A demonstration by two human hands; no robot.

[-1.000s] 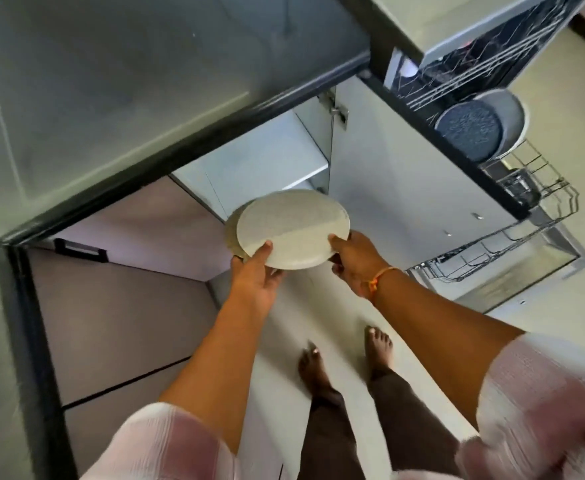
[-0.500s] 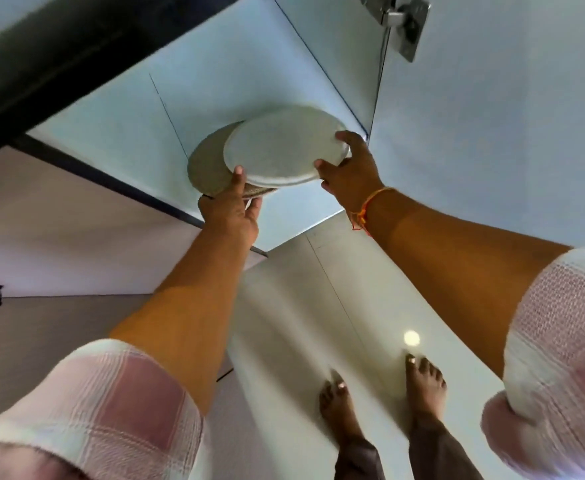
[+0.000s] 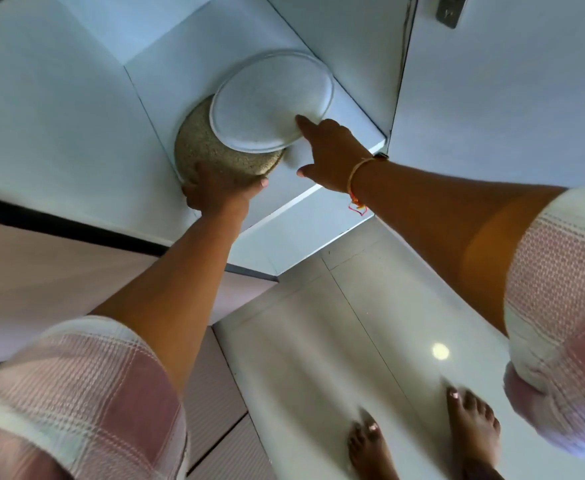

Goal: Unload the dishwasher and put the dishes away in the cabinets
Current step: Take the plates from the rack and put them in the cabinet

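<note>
Deeper on the shelf (image 3: 360, 116) now, left hand (image 3: 220, 194) grips brown plate (image 3: 201, 147), right hand (image 3: 329, 154) touches white plate (image 3: 270, 102) with straight fingers (image 3: 306, 125).

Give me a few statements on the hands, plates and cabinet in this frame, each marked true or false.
1. The left hand grips the brown plate. True.
2. The right hand holds a cup. False: it holds nothing; its straight fingers touch the edge of the white plate.
3. The white plate lies partly over the brown plate. True.
4. The door is closed. False: it stands open, and both plates are inside the cabinet.
5. The person wears shoes. False: the feet are bare.
</note>
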